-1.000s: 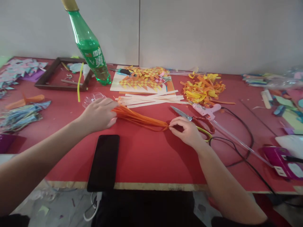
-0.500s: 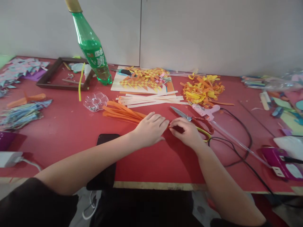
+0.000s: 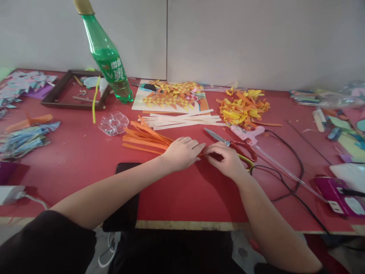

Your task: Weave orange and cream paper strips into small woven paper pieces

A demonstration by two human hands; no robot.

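The bundle of orange strips (image 3: pixel 148 140) lies on the red table (image 3: pixel 185 198) in front of the person, its long axis slanting from a loose, fanned end at far left to a narrow gathered end at near right. Both hands are at the gathered end. The left hand (image 3: pixel 182 153) is the nearer to the fanned part and lies across the strips, covering their narrowing stretch; its fingertips are turned away, so whether they grip or merely rest there cannot be told. The right hand (image 3: pixel 224 158) comes in from beyond the narrow end — thumb and index finger pinched together on its tip, with the fingertips of the two hands close to each other.

Just beyond the bundle's fanned end, to the left, sits a clear flower-shaped dish (image 3: pixel 114 123). On the bundle's far side lie the pale strips (image 3: pixel 182 120), crossing one another, and behind them the woven orange-and-yellow pieces (image 3: pixel 171 95). The green bottle (image 3: pixel 110 62) stands to the bundle's far left, beside the dark frame (image 3: pixel 58 91).

Right of the bundle are the scissors (image 3: pixel 217 136), blades pointing back toward the strips and handles partly hidden behind the right hand; that hand has little free table on its far side. The pink glue gun (image 3: pixel 248 134) lies farther right, close to the scissors. On the bundle's near side is the phone (image 3: pixel 122 213) — the left forearm passes over it. The fanned end itself is uncovered.
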